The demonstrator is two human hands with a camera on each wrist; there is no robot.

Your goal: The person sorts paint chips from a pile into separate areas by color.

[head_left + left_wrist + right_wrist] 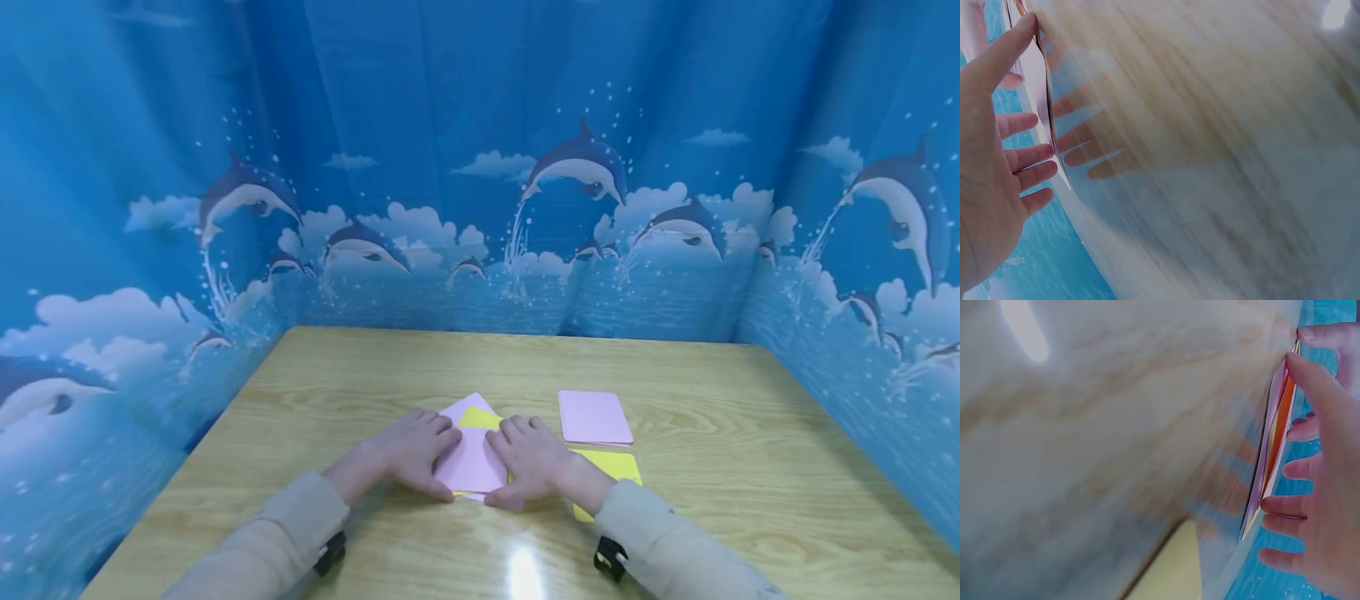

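A loose pile of square pink and yellow cards [471, 465] lies between both hands on the table, its layers turned at different angles with a pink card on top. My left hand [422, 452] touches the left side of the pile, thumb near the front corner and fingers spread along the edge. From the other side, my right hand [529, 460] rests against the right edge, fingertips on the upper corner and thumb at the near side. In the right wrist view, gaps show between the layers of the pile [1269, 437], with pink, yellow and orange-looking edges.
Right of the pile sits a neat stack of pink cards [596, 417]. Yellow cards [617, 465] lie just in front of it, partly hidden by the right forearm. A blue dolphin-print curtain [450, 167] surrounds the wooden table [360, 367] at the back and sides.
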